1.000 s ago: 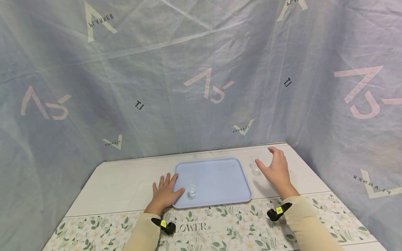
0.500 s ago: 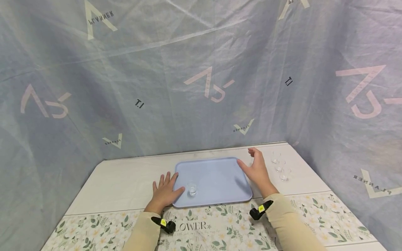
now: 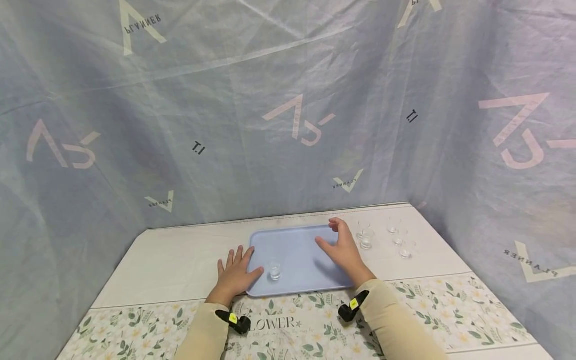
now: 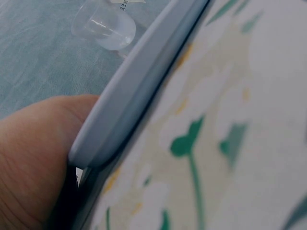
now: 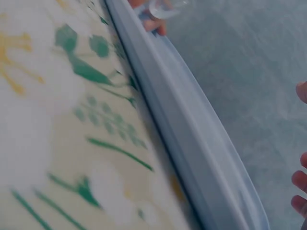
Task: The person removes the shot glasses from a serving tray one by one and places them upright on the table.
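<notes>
A light blue tray (image 3: pixel 297 260) lies on the table, and a small clear shot glass (image 3: pixel 275 271) stands near its left front corner. My left hand (image 3: pixel 236 275) rests at the tray's left edge with fingers spread, its thumb close to that glass. In the left wrist view the thumb (image 4: pixel 53 124) reaches over the tray rim. My right hand (image 3: pixel 345 252) is above the tray's right side, thumb and fingers apart, with nothing seen between them. The right wrist view catches only its fingertips (image 5: pixel 300 179) at the edge.
To the right of the tray, two shot glasses stand close together, the front one (image 3: pixel 366 240) just beyond my right hand. Farther right, three more, including a front glass (image 3: pixel 406 251), form a slanting row. A floral cloth (image 3: pixel 315 325) covers the front; a grey curtain (image 3: pixel 252 125) hangs behind.
My right hand has moved left from beside the glasses to over the tray, uncovering the glasses on the right. My left hand has stayed at the tray's left edge.
</notes>
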### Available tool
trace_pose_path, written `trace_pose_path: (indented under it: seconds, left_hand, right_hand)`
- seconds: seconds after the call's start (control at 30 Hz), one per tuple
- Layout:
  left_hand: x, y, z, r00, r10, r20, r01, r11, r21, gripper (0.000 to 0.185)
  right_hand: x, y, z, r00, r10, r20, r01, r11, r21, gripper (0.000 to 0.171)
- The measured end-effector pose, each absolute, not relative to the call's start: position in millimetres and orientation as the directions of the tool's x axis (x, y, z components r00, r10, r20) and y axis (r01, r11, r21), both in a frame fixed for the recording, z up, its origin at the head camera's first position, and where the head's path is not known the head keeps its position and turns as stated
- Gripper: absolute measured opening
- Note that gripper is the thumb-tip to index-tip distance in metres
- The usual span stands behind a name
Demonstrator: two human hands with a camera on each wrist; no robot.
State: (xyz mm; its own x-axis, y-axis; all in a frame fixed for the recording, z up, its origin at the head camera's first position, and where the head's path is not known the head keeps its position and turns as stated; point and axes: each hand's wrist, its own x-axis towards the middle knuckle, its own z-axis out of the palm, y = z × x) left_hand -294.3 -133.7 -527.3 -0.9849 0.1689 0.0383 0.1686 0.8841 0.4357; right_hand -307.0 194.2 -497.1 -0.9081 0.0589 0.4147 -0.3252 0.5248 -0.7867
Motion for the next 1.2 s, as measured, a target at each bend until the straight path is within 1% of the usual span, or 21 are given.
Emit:
trace_pose_path:
  seconds: [0.2,0.57,0.87,1.03,1.2]
  left_hand:
    - [-298,-136,-534,-0.983,0.175,0.049,0.179,0.884,0.433,0.082]
    - [-291,-134,-525,-0.985,0.168,0.037,0.167,0.884,0.436,0.078]
    - [-292,-134,-525,-0.985,0.171,0.029,0.167,0.888,0.428,0.078]
    - [-292,-134,-524,-0.984,0.175,0.042,0.176,0.885,0.432,0.079]
    - [-294,-135,-525,-0.98,0.186,0.065,0.195,0.876,0.441,0.08]
  right_hand:
    - [-307,177,-503,-0.908,0.0,0.419,-0.357,0.526,-0.772,0.069]
    - [-304,146,-509,-0.911,-0.118,0.396,-0.405,0.435,-0.804,0.068]
    - [-295,123,-511,-0.896,-0.259,0.361,-0.441,0.417,-0.795,0.07]
    - [-291,114,-511,-0.882,-0.31,0.355,-0.457,0.383,-0.803,0.067]
    - [-286,107,-510,-0.872,-0.35,0.342,-0.461,0.353,-0.814,0.069]
